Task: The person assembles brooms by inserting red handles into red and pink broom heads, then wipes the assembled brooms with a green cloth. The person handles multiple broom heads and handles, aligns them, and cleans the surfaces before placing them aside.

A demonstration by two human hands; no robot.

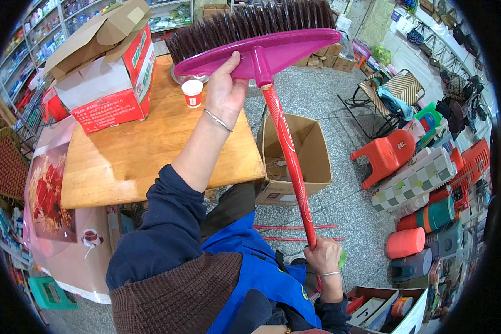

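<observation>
left hand (226,92), stretched forward, grasps the purple broom head (288,49); right hand (324,256), low, grips the red handle (288,147) slanting between them

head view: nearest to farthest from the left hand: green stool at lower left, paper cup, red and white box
1. paper cup, just left of the left hand
2. red and white box, farther left
3. green stool, at lower left
</observation>
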